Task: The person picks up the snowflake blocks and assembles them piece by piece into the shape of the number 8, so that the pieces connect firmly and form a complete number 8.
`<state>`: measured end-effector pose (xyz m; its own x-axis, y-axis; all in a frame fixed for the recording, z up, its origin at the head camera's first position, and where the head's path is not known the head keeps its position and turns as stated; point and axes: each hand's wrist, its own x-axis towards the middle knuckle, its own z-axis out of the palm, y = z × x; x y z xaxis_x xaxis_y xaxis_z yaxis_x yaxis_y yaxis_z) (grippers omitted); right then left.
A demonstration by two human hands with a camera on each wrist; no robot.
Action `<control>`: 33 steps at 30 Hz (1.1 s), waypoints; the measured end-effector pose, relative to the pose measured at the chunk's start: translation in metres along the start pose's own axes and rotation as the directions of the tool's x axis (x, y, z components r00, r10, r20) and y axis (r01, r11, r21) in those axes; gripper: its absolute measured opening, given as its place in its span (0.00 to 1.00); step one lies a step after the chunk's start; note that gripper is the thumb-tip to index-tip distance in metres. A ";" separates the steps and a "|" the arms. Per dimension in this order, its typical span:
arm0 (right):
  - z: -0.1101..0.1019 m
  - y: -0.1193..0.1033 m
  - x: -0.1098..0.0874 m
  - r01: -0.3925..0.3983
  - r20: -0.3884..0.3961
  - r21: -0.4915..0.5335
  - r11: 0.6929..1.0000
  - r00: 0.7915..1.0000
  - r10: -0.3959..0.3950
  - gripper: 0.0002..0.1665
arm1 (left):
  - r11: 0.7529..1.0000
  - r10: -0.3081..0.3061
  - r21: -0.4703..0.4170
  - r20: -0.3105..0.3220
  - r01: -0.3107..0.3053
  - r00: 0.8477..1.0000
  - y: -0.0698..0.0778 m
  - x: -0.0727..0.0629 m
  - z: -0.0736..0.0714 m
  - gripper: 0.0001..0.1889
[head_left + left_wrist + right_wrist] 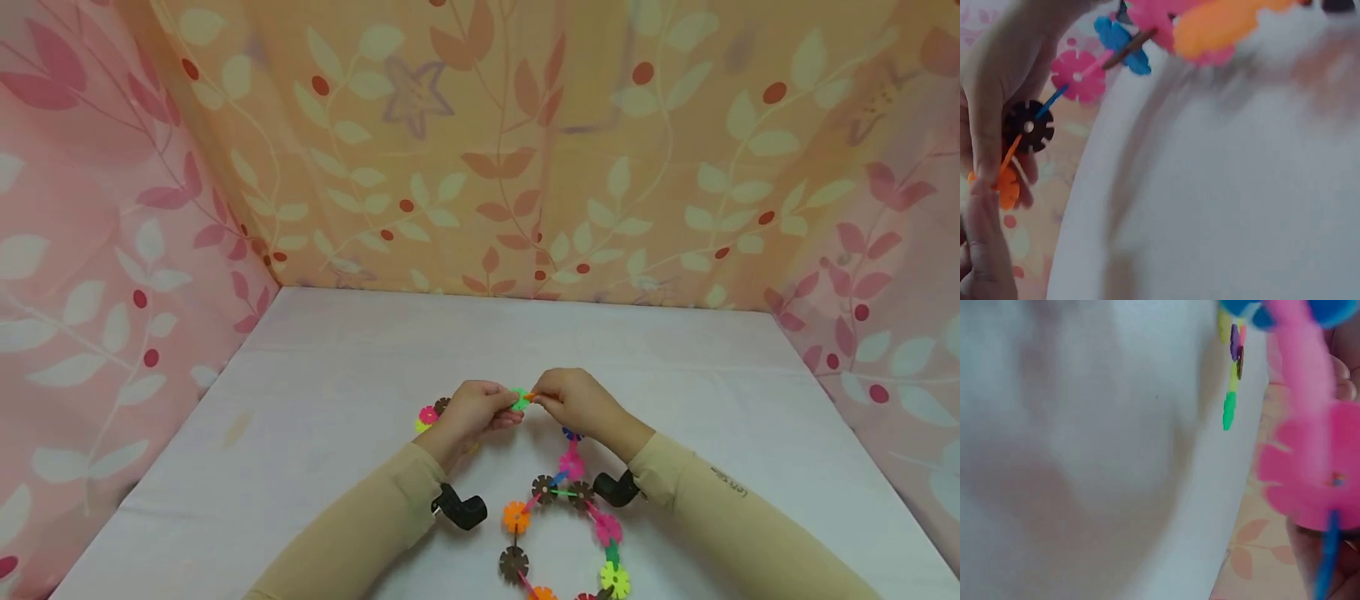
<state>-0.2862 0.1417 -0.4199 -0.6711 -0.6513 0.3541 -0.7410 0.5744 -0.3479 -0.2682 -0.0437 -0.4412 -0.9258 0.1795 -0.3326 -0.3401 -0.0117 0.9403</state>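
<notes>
My left hand [480,412] pinches a green notched interlocking disc [519,400]. Facing it, my right hand [581,404] pinches an orange disc [531,397], and the two discs meet between the fingertips. From the orange disc [1007,189], a chain runs through a dark brown disc [1029,127], a pink disc [1079,76] and a blue one [1122,45] in the left wrist view. Below the right hand the chain joins a ring of linked discs, among them an orange disc [516,517] and a yellow-green one [615,579]. Fingers partly hide the joint.
Left of my left hand lie more discs, a pink one [428,415] and a brown one [442,406] among them. A white cloth covers the table [337,342]. Patterned curtains [480,167] stand at the back and both sides. The ring's near part runs out of the head view.
</notes>
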 end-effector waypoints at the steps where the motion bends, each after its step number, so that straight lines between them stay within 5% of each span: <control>1: -0.001 0.000 -0.001 -0.014 0.022 0.017 1.000 1.000 0.014 0.04 | 0.999 -0.007 0.053 0.020 0.006 1.000 0.000 0.000 -0.002 0.12; 3: -0.003 0.000 -0.001 -0.059 0.063 0.040 0.997 0.996 0.056 0.04 | 0.981 0.000 0.193 0.056 -0.011 0.998 0.001 0.000 -0.010 0.16; 5: -0.003 0.000 -0.001 -0.110 0.087 0.053 0.993 0.991 0.105 0.03 | 0.912 0.034 0.405 0.077 -0.063 0.996 0.002 -0.001 -0.021 0.16; 7: -0.004 0.001 -0.001 -0.171 0.112 0.070 0.983 0.980 0.163 0.01 | 0.788 0.068 0.605 0.102 -0.116 0.992 0.002 -0.004 -0.032 0.13; 10: -0.006 0.003 -0.001 -0.246 0.159 0.085 0.966 0.960 0.231 0.10 | 0.537 0.101 0.826 0.139 -0.172 0.985 0.001 -0.008 -0.046 0.10; 11: -0.006 0.004 0.000 -0.262 0.177 0.082 0.962 0.953 0.245 0.14 | 0.471 0.102 0.861 0.163 -0.192 0.981 0.000 -0.009 -0.049 0.11; 12: -0.006 0.005 0.000 -0.274 0.195 0.077 0.959 0.947 0.255 0.19 | 0.415 0.097 0.886 0.181 -0.205 0.979 -0.002 -0.011 -0.051 0.13; 15: -0.006 0.009 0.000 -0.280 0.253 0.053 0.959 0.932 0.258 0.25 | 0.302 0.104 0.921 0.227 -0.248 0.968 -0.005 -0.015 -0.054 0.15; 18: -0.007 0.012 0.001 -0.259 0.289 0.040 0.965 0.928 0.237 0.22 | 0.272 0.117 0.927 0.234 -0.258 0.965 -0.007 -0.018 -0.053 0.14; 24: -0.007 0.013 0.000 -0.195 0.315 0.037 0.980 0.933 0.174 0.18 | 0.324 0.076 0.926 0.175 -0.191 0.982 -0.003 -0.021 -0.045 0.13; 33: -0.005 0.012 -0.003 -0.132 0.330 0.007 0.991 0.936 0.123 0.21 | 0.256 0.038 0.959 0.115 -0.121 0.993 0.002 -0.031 -0.056 0.17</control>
<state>-0.2931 0.1530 -0.4208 -0.7113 -0.7029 0.0020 -0.6455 0.6521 -0.3976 -0.2493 -0.1047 -0.4327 -0.9131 0.2905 -0.2862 0.1828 0.9189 0.3496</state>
